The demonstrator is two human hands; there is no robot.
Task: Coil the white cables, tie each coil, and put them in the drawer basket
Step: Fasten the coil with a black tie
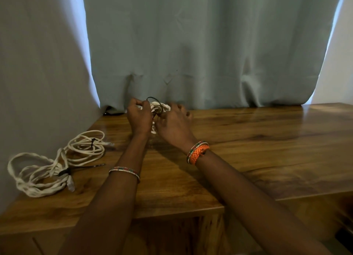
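Both hands are stretched to the far side of the wooden table [248, 144], holding a white cable coil [158, 106] between them. My left hand [139, 117] grips the coil's left side with curled fingers. My right hand [174, 123] pinches a dark tie [152, 99] that loops over the coil. Most of this coil is hidden behind the hands. Two more white coils lie at the left: a nearer one [38, 174] with a black tie around it and a farther one [86, 146] with a small dark tie.
A grey-blue curtain [200, 54] hangs right behind the table's far edge, and a wall [38, 63] stands at the left. The table front has a stepped edge [219, 209] with a lower wooden part below. No drawer basket is in view.
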